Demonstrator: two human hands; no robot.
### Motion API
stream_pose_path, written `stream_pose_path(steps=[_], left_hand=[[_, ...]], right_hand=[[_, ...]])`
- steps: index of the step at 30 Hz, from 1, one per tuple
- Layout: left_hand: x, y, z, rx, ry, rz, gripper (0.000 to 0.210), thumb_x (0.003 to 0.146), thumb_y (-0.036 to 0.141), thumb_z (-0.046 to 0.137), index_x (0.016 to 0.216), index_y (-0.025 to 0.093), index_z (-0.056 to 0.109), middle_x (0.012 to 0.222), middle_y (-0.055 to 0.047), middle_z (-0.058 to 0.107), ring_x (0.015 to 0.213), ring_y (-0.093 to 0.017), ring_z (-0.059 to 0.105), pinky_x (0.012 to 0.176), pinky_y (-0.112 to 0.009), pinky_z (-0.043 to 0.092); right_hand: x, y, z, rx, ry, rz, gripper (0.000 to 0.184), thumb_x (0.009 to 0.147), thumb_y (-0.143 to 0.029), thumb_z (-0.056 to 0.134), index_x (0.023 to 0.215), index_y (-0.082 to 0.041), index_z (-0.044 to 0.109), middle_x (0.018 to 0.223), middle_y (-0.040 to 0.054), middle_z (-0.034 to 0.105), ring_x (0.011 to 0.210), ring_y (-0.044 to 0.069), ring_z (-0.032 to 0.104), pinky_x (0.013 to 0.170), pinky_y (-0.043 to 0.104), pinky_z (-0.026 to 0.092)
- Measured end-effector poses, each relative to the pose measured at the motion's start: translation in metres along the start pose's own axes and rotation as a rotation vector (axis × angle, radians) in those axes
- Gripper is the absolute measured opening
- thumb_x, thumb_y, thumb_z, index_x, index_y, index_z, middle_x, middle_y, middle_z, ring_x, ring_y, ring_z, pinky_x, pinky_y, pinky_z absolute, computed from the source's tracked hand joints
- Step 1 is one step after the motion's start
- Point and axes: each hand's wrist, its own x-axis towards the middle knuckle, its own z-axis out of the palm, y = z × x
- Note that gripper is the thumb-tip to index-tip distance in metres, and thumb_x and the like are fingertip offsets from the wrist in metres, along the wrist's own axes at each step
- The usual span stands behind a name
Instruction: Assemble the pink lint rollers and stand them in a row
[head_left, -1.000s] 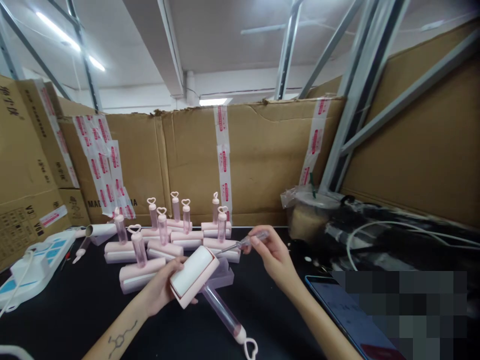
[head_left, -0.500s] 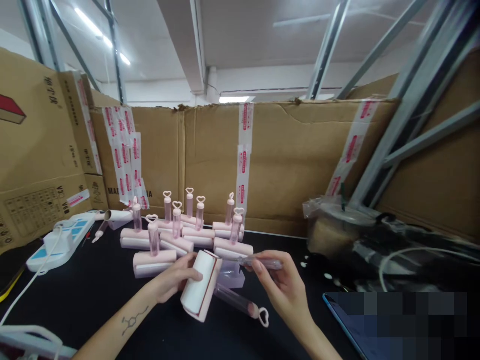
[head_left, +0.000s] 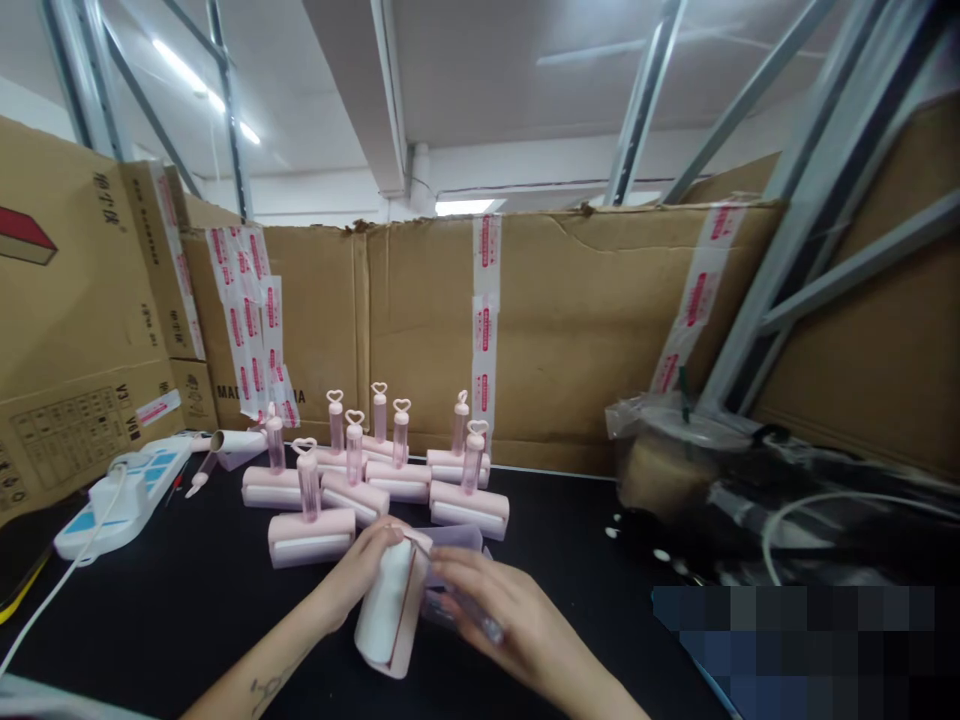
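Observation:
A pink lint roller head with a white paper roll [head_left: 386, 605] stands tilted in the middle foreground. My left hand [head_left: 358, 572] is closed round its upper left side. In my right hand [head_left: 517, 610] is a screwdriver with a clear purplish handle [head_left: 480, 612]; its tip end, at the top right edge of the roller head, is hidden by my fingers. Behind my right hand lies a translucent lavender cover [head_left: 459, 540]. A clear roller handle beneath that hand is mostly covered.
Several pink lint rollers with heart-topped handles [head_left: 401, 480] stand behind the hands. A white power strip [head_left: 124, 500] and a loose roller [head_left: 238, 445] lie at left. On the right are a bagged drink cup [head_left: 667, 455] and cables. Cardboard walls [head_left: 420, 330] enclose the black table.
My right hand has moved left and down, bringing the screwdriver close against the roller head. My left hand has shifted its grip towards the head's top, and the head sits slightly lower.

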Motion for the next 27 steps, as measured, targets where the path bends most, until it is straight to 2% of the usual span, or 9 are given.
stream_pose_path(steps=[3,8,11,15,17,21,22,24,27], left_hand=[[0.002,-0.006,-0.001,0.021,0.04,0.056,0.029,0.078,0.046,0.048,0.079,0.018,0.053,0.073,0.002,0.052,0.071,-0.015,0.048,0.069,-0.025,0.037],[0.005,-0.012,0.0,-0.032,0.087,0.151,0.031,0.077,0.049,0.051,0.075,0.019,0.046,0.064,0.005,0.042,0.058,-0.01,0.041,0.058,-0.021,0.035],[0.005,-0.013,0.004,-0.128,0.108,0.142,0.032,0.075,0.05,0.055,0.075,0.02,0.043,0.062,0.006,0.041,0.054,-0.009,0.04,0.053,-0.019,0.034],[0.007,-0.014,0.007,-0.313,0.237,0.091,0.037,0.07,0.051,0.06,0.072,0.021,0.04,0.06,0.008,0.041,0.05,-0.008,0.04,0.05,-0.019,0.035],[0.006,-0.014,0.007,-0.336,0.258,0.065,0.037,0.069,0.051,0.061,0.074,0.02,0.041,0.06,0.008,0.042,0.051,-0.007,0.041,0.049,-0.018,0.036],[0.0,-0.006,0.008,-0.346,0.167,-0.059,0.035,0.072,0.052,0.057,0.08,0.021,0.044,0.062,0.006,0.047,0.053,-0.009,0.047,0.05,-0.019,0.039],[-0.002,-0.003,0.009,-0.348,0.115,-0.088,0.035,0.073,0.052,0.057,0.083,0.021,0.045,0.063,0.005,0.048,0.054,-0.01,0.049,0.05,-0.021,0.041],[-0.006,0.002,0.011,-0.342,0.004,-0.111,0.036,0.071,0.046,0.062,0.091,0.022,0.044,0.064,0.005,0.052,0.055,-0.012,0.052,0.051,-0.022,0.043],[-0.01,0.007,0.013,-0.316,-0.086,-0.076,0.041,0.066,0.035,0.07,0.095,0.023,0.043,0.065,0.005,0.054,0.055,-0.011,0.053,0.051,-0.021,0.043]], right_hand=[[-0.003,-0.001,0.004,-0.144,-0.033,-0.104,0.024,0.083,-0.017,0.055,0.107,-0.017,0.056,0.105,0.0116,0.066,0.089,0.017,0.065,0.072,0.02,0.053],[-0.01,0.004,0.018,-0.189,0.066,-0.189,0.021,0.084,-0.012,0.052,0.105,-0.013,0.057,0.1,0.0119,0.068,0.094,0.017,0.064,0.081,0.024,0.052],[-0.012,0.005,0.027,-0.22,0.095,-0.198,0.023,0.085,-0.011,0.049,0.107,-0.013,0.056,0.099,0.0128,0.068,0.093,0.018,0.064,0.08,0.025,0.053],[-0.01,0.005,0.035,-0.246,0.044,-0.302,0.023,0.085,-0.01,0.046,0.105,-0.011,0.056,0.098,0.0144,0.068,0.09,0.019,0.065,0.076,0.026,0.054],[-0.008,0.005,0.029,-0.141,0.107,-0.198,0.018,0.085,-0.013,0.047,0.102,-0.014,0.055,0.096,0.0115,0.068,0.083,0.017,0.066,0.07,0.025,0.054],[-0.004,0.007,-0.003,0.077,0.562,0.176,0.014,0.089,-0.019,0.037,0.084,-0.02,0.05,0.089,0.0068,0.062,0.083,0.017,0.061,0.069,0.03,0.05],[-0.003,0.007,-0.011,0.061,0.617,0.248,0.017,0.09,-0.02,0.036,0.081,-0.021,0.05,0.086,0.0064,0.06,0.081,0.017,0.06,0.067,0.03,0.049],[0.0,0.005,-0.023,-0.02,0.477,0.345,0.015,0.088,-0.025,0.042,0.08,-0.02,0.053,0.081,0.0053,0.059,0.074,0.017,0.059,0.061,0.027,0.045],[0.004,0.002,-0.022,-0.095,-0.097,0.387,0.026,0.076,-0.045,0.06,0.085,-0.02,0.061,0.076,0.0026,0.064,0.064,0.016,0.06,0.052,0.022,0.04]])
